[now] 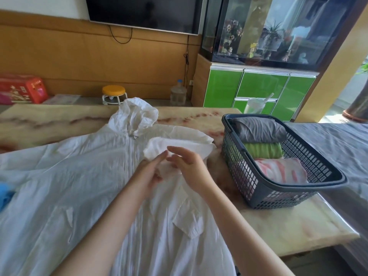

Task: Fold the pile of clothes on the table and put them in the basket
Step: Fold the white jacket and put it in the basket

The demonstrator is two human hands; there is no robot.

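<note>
One white hooded jacket lies spread on the counter, with one sleeve folded across its chest. The left hand pinches the sleeve. The right hand curves its fingers over it, grip unclear. One basket holds three folded garments.

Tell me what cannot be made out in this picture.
Head view:
The blue cloth: cut off by the left edge.
The white jacket: hem cut off by the bottom edge.
The cup: bottom hidden behind the basket.
Grip of the left hand and right hand on the sleeve: blurred.
</note>
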